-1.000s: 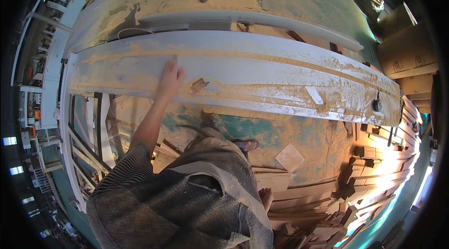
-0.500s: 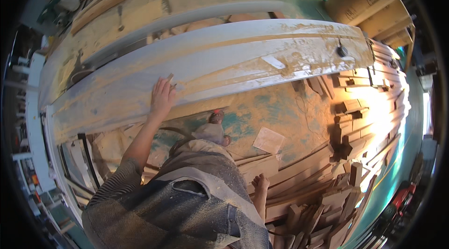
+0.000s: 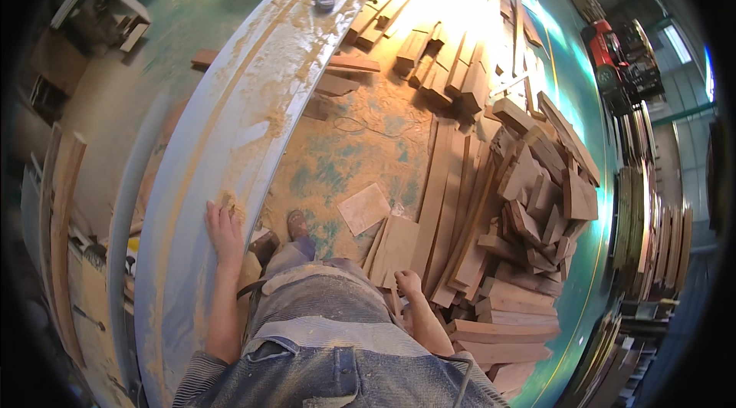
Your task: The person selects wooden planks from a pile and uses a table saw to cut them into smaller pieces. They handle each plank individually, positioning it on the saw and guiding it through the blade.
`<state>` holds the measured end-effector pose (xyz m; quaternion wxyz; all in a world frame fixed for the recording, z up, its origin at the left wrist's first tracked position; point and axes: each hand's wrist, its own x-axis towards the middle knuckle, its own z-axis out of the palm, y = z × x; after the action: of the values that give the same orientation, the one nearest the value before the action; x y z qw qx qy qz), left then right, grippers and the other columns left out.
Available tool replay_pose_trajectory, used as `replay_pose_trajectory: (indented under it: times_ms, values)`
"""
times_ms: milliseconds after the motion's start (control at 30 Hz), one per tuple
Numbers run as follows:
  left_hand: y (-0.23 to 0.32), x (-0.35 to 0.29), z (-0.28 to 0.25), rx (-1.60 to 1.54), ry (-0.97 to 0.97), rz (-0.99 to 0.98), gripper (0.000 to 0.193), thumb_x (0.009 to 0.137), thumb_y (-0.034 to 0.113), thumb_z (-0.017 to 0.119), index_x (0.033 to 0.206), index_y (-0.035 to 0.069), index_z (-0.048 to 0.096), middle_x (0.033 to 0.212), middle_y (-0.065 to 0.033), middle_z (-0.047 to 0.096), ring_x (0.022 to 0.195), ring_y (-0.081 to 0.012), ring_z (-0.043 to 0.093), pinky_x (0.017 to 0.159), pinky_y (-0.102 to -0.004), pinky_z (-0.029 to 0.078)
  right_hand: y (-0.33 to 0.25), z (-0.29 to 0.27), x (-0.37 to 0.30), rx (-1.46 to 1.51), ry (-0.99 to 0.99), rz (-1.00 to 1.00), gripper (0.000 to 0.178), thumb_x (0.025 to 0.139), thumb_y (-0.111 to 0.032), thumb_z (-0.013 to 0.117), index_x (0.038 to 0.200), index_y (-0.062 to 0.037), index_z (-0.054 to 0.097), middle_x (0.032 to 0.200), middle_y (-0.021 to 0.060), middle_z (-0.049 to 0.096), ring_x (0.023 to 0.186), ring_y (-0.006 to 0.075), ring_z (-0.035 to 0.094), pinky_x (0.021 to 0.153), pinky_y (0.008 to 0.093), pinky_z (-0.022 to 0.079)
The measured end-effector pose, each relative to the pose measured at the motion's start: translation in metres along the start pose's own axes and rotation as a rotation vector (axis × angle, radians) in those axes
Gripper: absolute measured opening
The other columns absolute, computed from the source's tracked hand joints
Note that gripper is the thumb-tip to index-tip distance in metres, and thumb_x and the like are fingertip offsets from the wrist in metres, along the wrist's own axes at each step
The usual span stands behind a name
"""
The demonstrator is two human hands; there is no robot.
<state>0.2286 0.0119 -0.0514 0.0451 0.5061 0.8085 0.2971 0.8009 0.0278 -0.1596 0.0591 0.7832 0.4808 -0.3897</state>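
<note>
My left hand (image 3: 224,231) rests on the long, pale metal bed (image 3: 207,170), close to its right edge. Its fingers are stretched out, and a little brown sawdust (image 3: 232,202) lies at the fingertips; whether a small wood piece is under them cannot be made out. Farther up the same bed sits a small dark rounded object (image 3: 324,3). My right hand (image 3: 408,283) hangs at my side with its fingers curled in, and nothing shows in it. Below it on the floor are long wooden boards (image 3: 438,201).
Stacked timber beams (image 3: 414,47) and a heap of wood offcuts (image 3: 537,193) lie to the right. A flat square sheet (image 3: 364,208) is on the dusty floor ahead of my feet. A red vehicle (image 3: 606,55) stands far right. Left of the bed runs a grey rail (image 3: 126,231).
My view has turned right, so the bed now stretches away from me instead of across. My left hand is still on the bed; the small piece seen at its fingers earlier no longer shows clearly.
</note>
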Motion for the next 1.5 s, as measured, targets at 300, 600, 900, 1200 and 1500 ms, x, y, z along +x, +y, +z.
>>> replay_pose_trajectory:
  times_ms: [300, 600, 900, 1200, 1500]
  values:
    - [0.024, 0.119, 0.080, -0.050, -0.016, 0.191, 0.033, 0.100, 0.016, 0.056, 0.123, -0.008, 0.055, 0.141, -0.0281, 0.048, 0.142, -0.0462, 0.036, 0.119, -0.0577, 0.025, -0.025, 0.038, -0.001, 0.236, 0.181, 0.010, 0.034, 0.089, -0.031, 0.063, 0.104, -0.0026, 0.076, 0.081, 0.0103, 0.073, 0.068, 0.0190, 0.070, 0.060, 0.0356, 0.057]
    - [0.046, 0.194, 0.114, -0.010, -0.051, 0.124, 0.044, 0.099, 0.019, 0.059, 0.131, -0.010, 0.053, 0.150, -0.0296, 0.044, 0.144, -0.0459, 0.034, 0.121, -0.0530, 0.025, -0.032, 0.065, 0.025, 0.266, -0.105, 0.344, 0.034, 0.088, -0.031, 0.062, 0.084, 0.0000, 0.074, 0.072, 0.0125, 0.072, 0.065, 0.0217, 0.071, 0.056, 0.0365, 0.057]
    - [0.173, 0.235, 0.152, 0.101, 0.017, 0.009, 0.045, 0.102, 0.018, 0.057, 0.136, -0.011, 0.053, 0.150, -0.0267, 0.047, 0.144, -0.0402, 0.039, 0.119, -0.0471, 0.031, -0.141, -0.110, 0.185, 0.121, 0.050, 0.070, 0.045, 0.088, -0.042, 0.057, 0.104, -0.0042, 0.076, 0.110, 0.0248, 0.071, 0.108, 0.0414, 0.068, 0.096, 0.0487, 0.053]
    - [0.428, 0.355, 0.233, -0.642, -0.568, 0.254, 0.019, 0.105, 0.013, 0.057, 0.092, -0.002, 0.058, 0.078, -0.0036, 0.059, 0.075, -0.0119, 0.055, 0.072, -0.0267, 0.048, -0.208, -0.306, 0.309, 0.437, 0.504, -0.043, 0.035, 0.089, -0.034, 0.063, 0.106, -0.0062, 0.074, 0.108, 0.0190, 0.073, 0.105, 0.0358, 0.069, 0.091, 0.0432, 0.053]
    - [0.607, 0.460, 0.267, -1.131, -1.478, 0.479, 0.035, 0.084, 0.013, 0.082, 0.108, -0.005, 0.066, 0.103, -0.0071, 0.068, 0.098, -0.0150, 0.060, 0.089, -0.0321, 0.049, -0.193, -0.238, 0.244, 0.420, 0.405, 0.496, 0.040, 0.089, -0.040, 0.060, 0.102, -0.0061, 0.077, 0.105, 0.0228, 0.072, 0.103, 0.0409, 0.068, 0.092, 0.0453, 0.054]
